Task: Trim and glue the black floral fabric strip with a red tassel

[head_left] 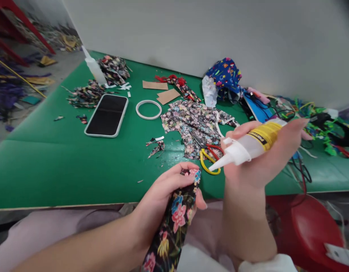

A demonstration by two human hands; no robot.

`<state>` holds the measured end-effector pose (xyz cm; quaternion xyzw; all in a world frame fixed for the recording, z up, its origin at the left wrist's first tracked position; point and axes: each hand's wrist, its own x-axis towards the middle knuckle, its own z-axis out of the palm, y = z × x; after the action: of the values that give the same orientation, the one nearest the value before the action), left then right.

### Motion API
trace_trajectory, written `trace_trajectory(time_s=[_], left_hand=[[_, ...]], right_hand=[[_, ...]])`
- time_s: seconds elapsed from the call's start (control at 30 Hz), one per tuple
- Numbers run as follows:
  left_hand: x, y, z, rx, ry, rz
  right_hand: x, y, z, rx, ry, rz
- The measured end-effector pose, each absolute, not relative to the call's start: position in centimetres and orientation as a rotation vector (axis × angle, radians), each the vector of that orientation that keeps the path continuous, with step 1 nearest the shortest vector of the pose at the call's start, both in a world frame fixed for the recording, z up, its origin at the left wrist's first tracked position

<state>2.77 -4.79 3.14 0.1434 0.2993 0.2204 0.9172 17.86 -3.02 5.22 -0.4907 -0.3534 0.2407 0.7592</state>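
Note:
My left hand (174,189) pinches the upper end of a black floral fabric strip (177,219), which hangs down toward my lap at the table's front edge. In my right hand (256,170) is a glue bottle (256,143) with a yellow label, tipped so its white nozzle points down and left. The nozzle tip is a little above and to the right of the strip's end, apart from it. Beyond it, scissors (208,151) with one red and one yellow handle lie partly on a flat floral cloth piece (191,121).
A phone (107,115), a white ring (148,109) and cardboard pieces (168,96) lie on the green table (63,166). Another bottle (95,70) stands at the back left by floral scraps (113,70). Blue patterned fabric (225,77) and tangled cables (276,109) are on the right. A red stool (316,230) stands below.

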Motion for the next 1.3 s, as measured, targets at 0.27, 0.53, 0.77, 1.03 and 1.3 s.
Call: trace_trajectory(time_s=[0.27,0.53,0.77,1.03,1.3], left_hand=[[1.9,-5.1,4.5,0.194,0.542,0.411],[1.5,-5.8,4.8,0.217,0.500,0.415],[1.6,-5.3,4.9,0.104,0.620,0.383],[1.6,-5.4,4.7,0.103,0.625,0.388],[1.6,-5.2,5.2,0.087,0.618,0.380]], right_hand=[[17.5,-2.8,5.6,-1.068,-0.616,0.795],[16.9,-2.8,5.3,-1.032,-0.656,0.892],[16.7,-2.8,5.2,-1.059,-0.704,0.834],[16.7,-2.7,5.2,-1.039,-0.656,0.848],[16.6,-2.8,5.5,-1.080,-0.686,0.934]])
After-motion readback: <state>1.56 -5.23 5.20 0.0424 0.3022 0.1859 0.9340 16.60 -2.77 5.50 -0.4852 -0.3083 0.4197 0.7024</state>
